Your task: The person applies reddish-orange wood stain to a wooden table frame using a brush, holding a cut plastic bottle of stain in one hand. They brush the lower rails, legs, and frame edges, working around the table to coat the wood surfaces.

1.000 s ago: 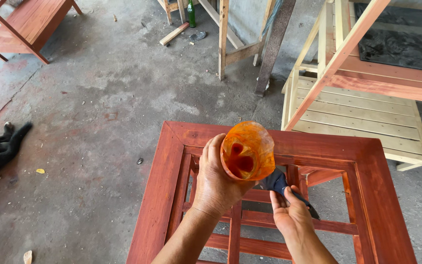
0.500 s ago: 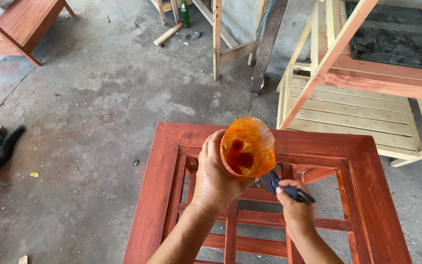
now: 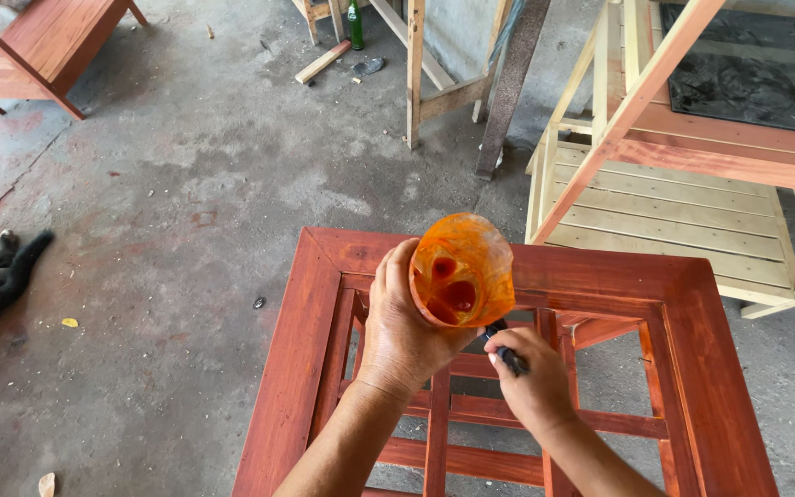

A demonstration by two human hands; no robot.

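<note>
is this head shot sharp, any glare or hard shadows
Head view: sharp overall, lit by soft even daylight with no hard shadows; the left hand holds a translucent orange-stained cup that glows brightly; the right hand and its dark brush handle look slightly soft; the red wooden frame bends a little toward the edges.

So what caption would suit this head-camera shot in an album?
Left hand holds an orange-stained cup over a red wooden frame; right hand grips a dark-handled tool.

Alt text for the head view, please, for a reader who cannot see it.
Over a red-stained wooden frame, the left hand holds an orange-stained cut plastic container while the right hand grips a dark brush handle. Unstained wooden furniture stands behind on the concrete floor.
</note>
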